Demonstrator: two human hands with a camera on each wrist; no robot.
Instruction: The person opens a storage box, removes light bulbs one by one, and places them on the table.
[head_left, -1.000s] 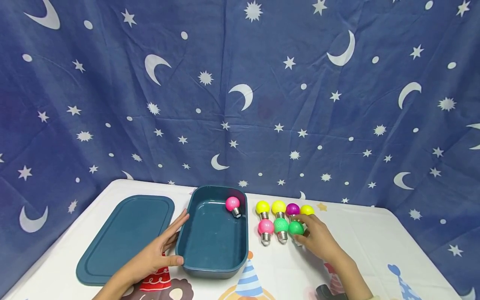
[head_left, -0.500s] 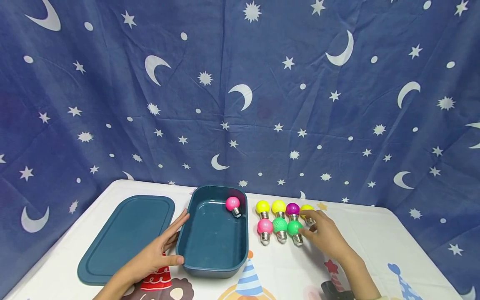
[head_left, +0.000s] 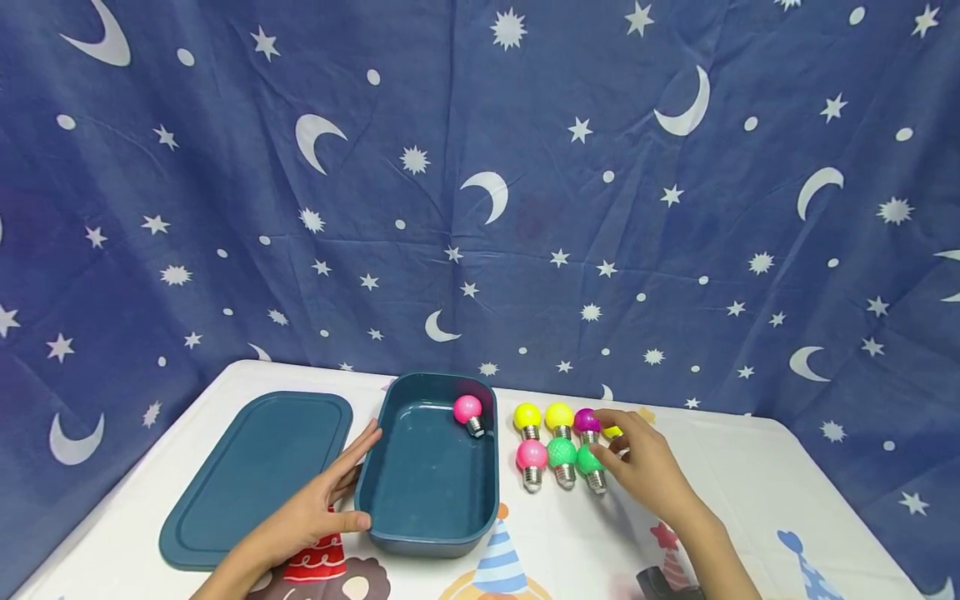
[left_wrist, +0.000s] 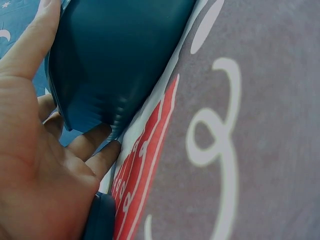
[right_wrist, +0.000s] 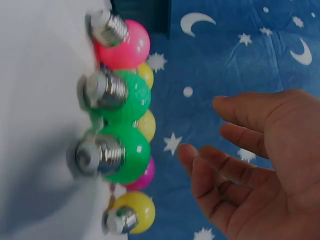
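My left hand (head_left: 311, 512) rests with extended fingers and thumb against the left wall of a dark teal box (head_left: 429, 546). Inside the box, at its far right corner, lies a pink light bulb (head_left: 467, 409). To the box's right, bulbs lie in two rows. The front row has a pink bulb (head_left: 532, 455), a textured green bulb (head_left: 562, 452) and a smooth green bulb (head_left: 591, 459). Behind are yellow bulbs and a purple bulb (head_left: 587, 420). My right hand (head_left: 648, 467) hovers over their right end, holding nothing, partly hiding a yellow bulb (right_wrist: 137, 212).
A flat teal lid (head_left: 258, 479) lies left of the box. The white tablecloth (head_left: 750, 492) has party-hat prints. A dark object (head_left: 660, 583), partly cut off, sits by the right forearm. A blue curtain (head_left: 480, 250) hangs behind the table.
My right hand has come off the smooth green bulb and risen toward the purple and right-end yellow bulbs. The front row shifted very slightly left. My left hand has stayed at the box.
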